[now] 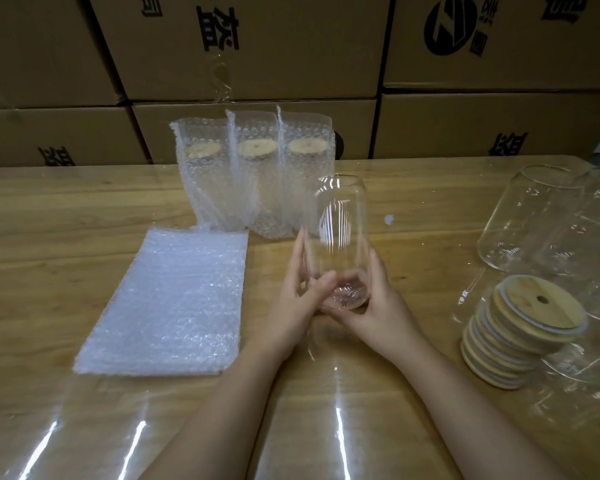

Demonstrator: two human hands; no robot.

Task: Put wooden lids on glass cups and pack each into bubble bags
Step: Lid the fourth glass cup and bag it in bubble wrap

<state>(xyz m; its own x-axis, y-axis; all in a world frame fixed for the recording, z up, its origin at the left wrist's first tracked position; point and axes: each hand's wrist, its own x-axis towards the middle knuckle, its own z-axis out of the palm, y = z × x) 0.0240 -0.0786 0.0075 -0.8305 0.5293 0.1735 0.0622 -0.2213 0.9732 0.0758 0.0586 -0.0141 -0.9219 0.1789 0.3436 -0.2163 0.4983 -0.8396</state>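
Clear rounded glass cup (340, 237), lidless.

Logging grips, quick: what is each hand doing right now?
Left hand: holding the glass cup, thumb curled across its lower front.
Right hand: holding the same cup near its base.

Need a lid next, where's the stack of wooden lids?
Head view: the stack of wooden lids sits on the table at right, just in front of the empty glass cups.
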